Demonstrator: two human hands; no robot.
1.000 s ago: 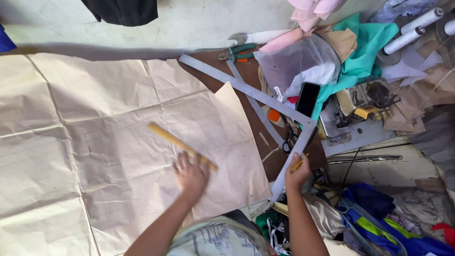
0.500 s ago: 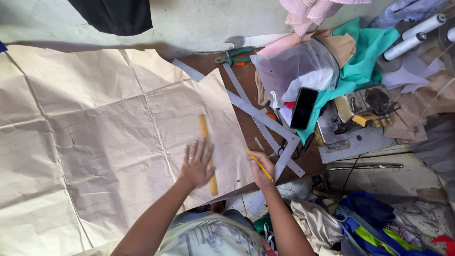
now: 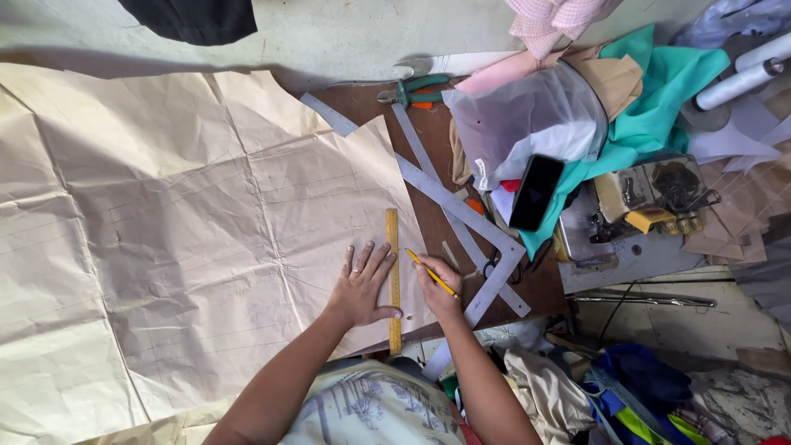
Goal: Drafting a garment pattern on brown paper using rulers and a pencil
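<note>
Wooden ruler (image 3: 393, 280) under our flat, spread left hand (image 3: 362, 284) could slip on creased pattern paper (image 3: 206, 231), skewing the pencil (image 3: 432, 274) pinched in our right hand (image 3: 437, 288).

Both forearms are left bare, with no sleeves seen down to the wrists. A thin ring is worn on one finger of the left hand (image 3: 362, 288). Nothing is worn on the right hand (image 3: 438, 290). Below the arms, a pale garment printed with greyish foliage is seen.
</note>
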